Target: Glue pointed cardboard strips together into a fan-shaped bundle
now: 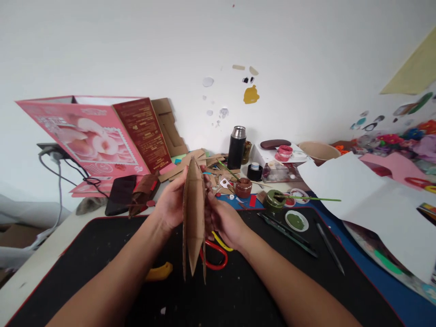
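Note:
A folded cardboard piece (195, 213), long and pointed at its ends with two side walls, stands upright between my hands above the black mat (211, 299). My left hand (172, 200) is pressed to its left wall, and my right hand (223, 215) grips the right wall; some fingers are hidden behind the cardboard. Behind and below it lie scissors with red and yellow handles (216, 256), partly covered. A yellow-handled tool (160, 271) rests by my left forearm, its other end hidden.
Cardboard scraps (184, 165), a black thermos (236, 147), a brown paint jar (243, 187) and a green paint jar (275, 199) stand at the back. A pink box (98, 141) is at left. Pens (288, 234), a dish of green paint (297, 221) and white paper (371, 204) lie at right.

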Available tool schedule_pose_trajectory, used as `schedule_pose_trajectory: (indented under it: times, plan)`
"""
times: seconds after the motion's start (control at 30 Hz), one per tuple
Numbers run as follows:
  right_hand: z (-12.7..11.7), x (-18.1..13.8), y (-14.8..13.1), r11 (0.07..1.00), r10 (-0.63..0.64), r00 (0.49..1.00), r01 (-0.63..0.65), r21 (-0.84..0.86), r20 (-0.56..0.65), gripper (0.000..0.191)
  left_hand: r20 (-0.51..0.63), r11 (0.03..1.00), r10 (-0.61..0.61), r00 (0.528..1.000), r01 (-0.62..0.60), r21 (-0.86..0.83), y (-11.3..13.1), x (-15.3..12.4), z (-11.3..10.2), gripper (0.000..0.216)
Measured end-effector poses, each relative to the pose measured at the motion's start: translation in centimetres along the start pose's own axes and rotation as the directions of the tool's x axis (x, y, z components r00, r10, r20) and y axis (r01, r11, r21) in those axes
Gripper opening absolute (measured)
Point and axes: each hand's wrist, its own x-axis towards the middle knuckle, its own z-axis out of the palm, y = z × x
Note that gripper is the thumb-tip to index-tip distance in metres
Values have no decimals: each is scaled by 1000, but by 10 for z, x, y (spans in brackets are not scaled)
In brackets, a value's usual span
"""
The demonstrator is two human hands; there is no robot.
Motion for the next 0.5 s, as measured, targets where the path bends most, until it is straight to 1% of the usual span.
schedule_pose_trajectory:
  times: [0.1,0.17,0.2,0.23,0.33,0.4,0.5]
  plan:
    - [-2,3,-1,990,-72,991,57,-129,-114,69,-17,997,67,998,-66,37,11,2,-3,32]
    - [-4,3,-4,978,-132,974,97,-185,-185,70,-55,992,60,997,-53,117,16,5,-9,36]
    - [-5,3,-6,972,-164,962,121,-199,-218,69,-104,987,35,994,-18,163,17,7,-13,40]
    - [-7,3,-9,966,-197,949,145,-213,-245,68,-149,978,-13,989,43,202,16,8,-16,42]
    - [-10,3,-15,950,-277,910,212,-228,-308,65,-256,948,-126,958,192,254,11,12,-21,48]
    - [-12,3,-18,942,-308,894,238,-239,-325,63,-300,932,-170,939,252,260,6,12,-20,51]
    - [-13,4,-19,938,-316,891,242,-248,-326,62,-342,922,-205,917,298,248,2,10,-14,50]
